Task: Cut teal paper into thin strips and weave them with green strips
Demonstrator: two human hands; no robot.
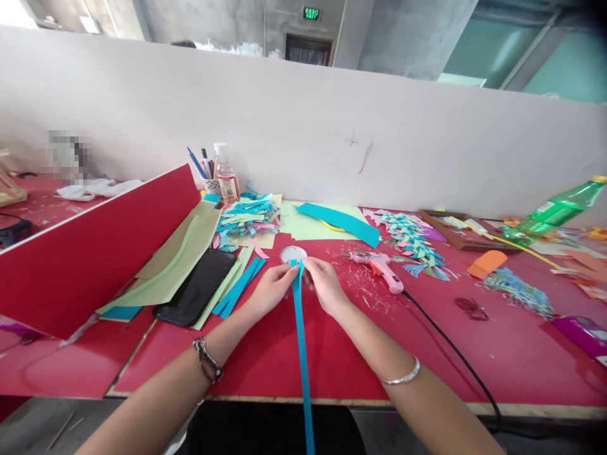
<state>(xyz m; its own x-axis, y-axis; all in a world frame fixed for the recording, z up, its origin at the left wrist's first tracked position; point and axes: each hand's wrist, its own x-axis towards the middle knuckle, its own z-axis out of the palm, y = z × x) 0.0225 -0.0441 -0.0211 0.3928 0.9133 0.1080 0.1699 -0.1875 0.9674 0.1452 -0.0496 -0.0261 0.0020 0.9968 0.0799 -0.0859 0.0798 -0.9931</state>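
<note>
A long blue paper strip [302,341] hangs from my fingers down past the table's front edge. Its upper end is folded or bent between my two hands; the exact fold is too small to make out. My left hand [277,284] pinches that end from the left. From the other side, my right hand [325,284] grips it with thumb and fingers. Just beyond my fingertips lies a round white disc [293,254], partly covered by them. To the right rests a pink hot glue gun [379,265], its black cord trailing off the front edge.
Blue strips [239,287], a black phone [196,287] and green paper sheets [175,265] lie left, beside a red upright panel [109,246]. Behind are a pile of folded strips [249,218], a plastic bottle [226,180] and a woven paper piece [412,237]. A green bottle [552,212] leans right.
</note>
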